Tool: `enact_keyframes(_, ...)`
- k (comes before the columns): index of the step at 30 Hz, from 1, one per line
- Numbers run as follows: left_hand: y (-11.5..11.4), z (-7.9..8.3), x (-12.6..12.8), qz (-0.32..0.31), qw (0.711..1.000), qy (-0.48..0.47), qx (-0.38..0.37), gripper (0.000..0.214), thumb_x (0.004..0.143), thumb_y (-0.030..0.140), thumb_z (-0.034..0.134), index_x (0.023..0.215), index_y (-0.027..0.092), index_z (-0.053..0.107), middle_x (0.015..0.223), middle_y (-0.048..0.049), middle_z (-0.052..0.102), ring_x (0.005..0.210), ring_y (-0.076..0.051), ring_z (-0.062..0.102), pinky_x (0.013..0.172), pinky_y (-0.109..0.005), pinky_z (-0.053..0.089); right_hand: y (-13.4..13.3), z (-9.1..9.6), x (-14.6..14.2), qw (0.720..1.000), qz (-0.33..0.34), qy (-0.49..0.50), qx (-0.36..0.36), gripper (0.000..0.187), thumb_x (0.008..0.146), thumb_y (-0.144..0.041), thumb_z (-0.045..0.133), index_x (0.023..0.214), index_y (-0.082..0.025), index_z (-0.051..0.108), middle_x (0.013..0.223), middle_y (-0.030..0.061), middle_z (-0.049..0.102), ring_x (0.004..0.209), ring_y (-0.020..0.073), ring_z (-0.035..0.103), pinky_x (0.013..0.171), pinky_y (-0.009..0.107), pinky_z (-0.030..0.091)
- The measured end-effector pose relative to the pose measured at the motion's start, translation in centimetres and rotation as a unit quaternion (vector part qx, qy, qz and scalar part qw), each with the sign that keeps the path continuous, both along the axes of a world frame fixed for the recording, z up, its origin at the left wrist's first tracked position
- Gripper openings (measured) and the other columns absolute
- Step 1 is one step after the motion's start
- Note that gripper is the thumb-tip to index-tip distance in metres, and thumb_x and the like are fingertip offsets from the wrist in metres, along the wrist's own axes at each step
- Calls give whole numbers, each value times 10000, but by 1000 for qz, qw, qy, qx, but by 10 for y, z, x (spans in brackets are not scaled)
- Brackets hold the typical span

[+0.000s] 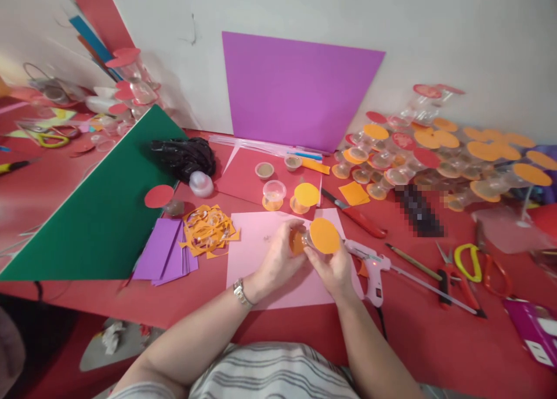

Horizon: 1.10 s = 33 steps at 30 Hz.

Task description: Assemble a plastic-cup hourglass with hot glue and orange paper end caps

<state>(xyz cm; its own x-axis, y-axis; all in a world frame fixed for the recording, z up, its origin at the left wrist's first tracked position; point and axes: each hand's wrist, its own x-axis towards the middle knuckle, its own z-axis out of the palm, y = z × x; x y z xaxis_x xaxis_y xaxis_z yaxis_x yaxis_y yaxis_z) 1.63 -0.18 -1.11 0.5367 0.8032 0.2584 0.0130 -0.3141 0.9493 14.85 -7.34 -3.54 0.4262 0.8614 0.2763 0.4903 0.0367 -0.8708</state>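
Observation:
Between my left hand [282, 253] and my right hand [335, 267] is an hourglass-shaped plastic piece with an orange disc [325, 235] on its right end. My left fingers are closed around its left end, where a second orange surface shows; my right fingers grip near the disc. Both hands are over a pink sheet [243, 260]. Just beyond them, a clear cup [274, 191] stands on an orange disc, and beside it is another cup piece topped by a yellow-orange disc [307, 194]. Close to my right hand lies a white glue gun [373, 271], its small light glowing.
Orange paper scraps [209, 231] and purple cards [159, 249] lie left, below a green board [100, 207]. A red cutter [363, 220], pliers [461, 283] and scissors [469, 263] lie right. Several disc-capped cup pieces [435, 138] crowd the back right. A purple board [300, 91] leans on the wall.

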Motion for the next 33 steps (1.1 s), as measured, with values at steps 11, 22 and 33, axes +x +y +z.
enact_keyframes(11, 5, -5, -7, -12, 998, 6, 67, 598, 850, 413, 725, 1323, 220, 414, 1235, -111, 551, 1092, -240, 579, 929, -392, 512, 4, 36, 1, 998, 8, 48, -32, 356, 797, -401, 718, 1110, -245, 645, 1081, 81, 717, 1028, 260, 670, 922, 407, 550)
enact_keyframes(22, 12, 8, -16, -25, 983, 33, 180, 823, 833, 649, 582, 1488, 265, 264, 1257, -149, 483, 957, -230, 590, 828, -426, 562, -2, 76, 53, 989, -11, 140, -45, 356, 789, -459, 738, 1033, -205, 686, 1023, 82, 753, 974, 259, 716, 877, 401, 586)
enact_keyframes(33, 14, 8, -17, -1, 967, 71, 246, 632, 955, 536, 511, 1469, 230, 308, 1140, -119, 546, 904, -212, 612, 805, -395, 554, -14, 81, 177, 972, -219, 70, 38, 449, 751, -515, 749, 1047, -184, 685, 1101, 100, 739, 1006, 238, 704, 931, 422, 552)
